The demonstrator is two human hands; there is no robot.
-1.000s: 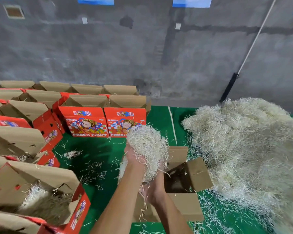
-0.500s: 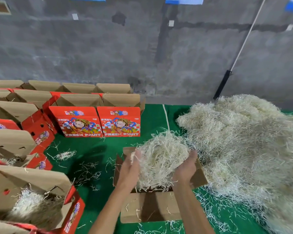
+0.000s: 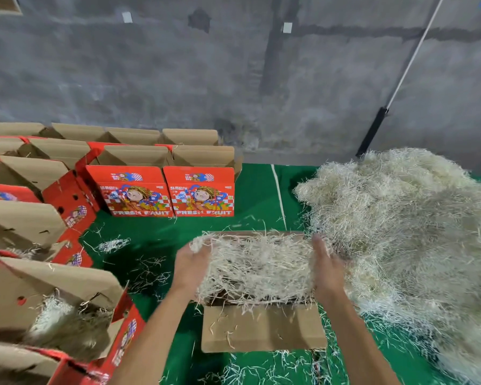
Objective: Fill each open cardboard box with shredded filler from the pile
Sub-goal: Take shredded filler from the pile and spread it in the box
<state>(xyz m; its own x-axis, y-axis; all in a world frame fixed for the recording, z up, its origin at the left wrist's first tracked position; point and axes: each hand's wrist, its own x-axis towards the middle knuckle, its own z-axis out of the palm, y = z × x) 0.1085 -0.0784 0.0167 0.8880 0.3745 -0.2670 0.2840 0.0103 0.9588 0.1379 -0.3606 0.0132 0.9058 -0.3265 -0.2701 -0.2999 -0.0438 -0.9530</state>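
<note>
An open cardboard box (image 3: 261, 332) lies on the green floor just in front of me, its near flap folded out. A wad of pale shredded filler (image 3: 256, 268) is spread across its opening. My left hand (image 3: 190, 263) presses the wad's left side and my right hand (image 3: 326, 269) its right side, fingers fairly straight, palms facing each other. The big filler pile (image 3: 406, 229) rises right beside the box on the right.
Rows of open red "FRESH FRUIT" boxes (image 3: 164, 187) stand at the left and back left. The nearest box (image 3: 67, 309) at lower left holds filler. Loose shreds litter the green mat (image 3: 139, 245). A grey wall and a leaning pole (image 3: 395, 87) close off the back.
The clump was held high in a tight bunch. My hands have moved apart and down, and the filler is now spread flat over the box opening.
</note>
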